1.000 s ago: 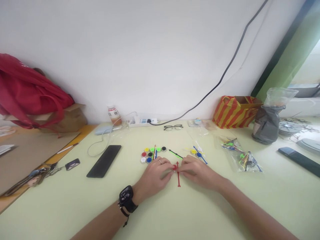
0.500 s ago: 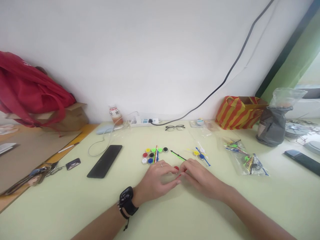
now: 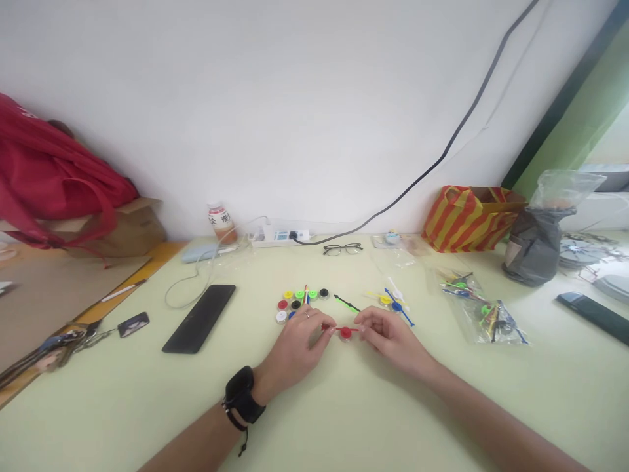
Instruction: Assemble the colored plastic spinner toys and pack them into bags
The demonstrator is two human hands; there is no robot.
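Note:
A red arrow pointer (image 3: 354, 329) lies level across a small red round base (image 3: 346, 334) in front of me. My left hand (image 3: 297, 341) pinches the pointer's left end between thumb and finger. At its right end, the thumb and finger of my right hand (image 3: 393, 339) are closed on it. Just behind my left hand stand several round bases in white, red, yellow, green and black (image 3: 295, 305), with loose arrows (image 3: 306, 294) partly hidden by that hand. Beyond my right hand are a black arrow (image 3: 346, 303), a green one beside it, and blue and yellow spinners (image 3: 396, 305).
Bagged spinner parts (image 3: 496, 322) lie to the right, near a striped bag (image 3: 472, 219). A black phone (image 3: 199, 319) and keys (image 3: 73, 341) are on the left. Glasses (image 3: 343, 249), a power strip (image 3: 280, 237) and a bottle (image 3: 222, 224) stand along the wall.
My hands have moved apart to opposite ends of the red pointer, which now shows across the red base. Earlier my fingers were close together and mostly hid both.

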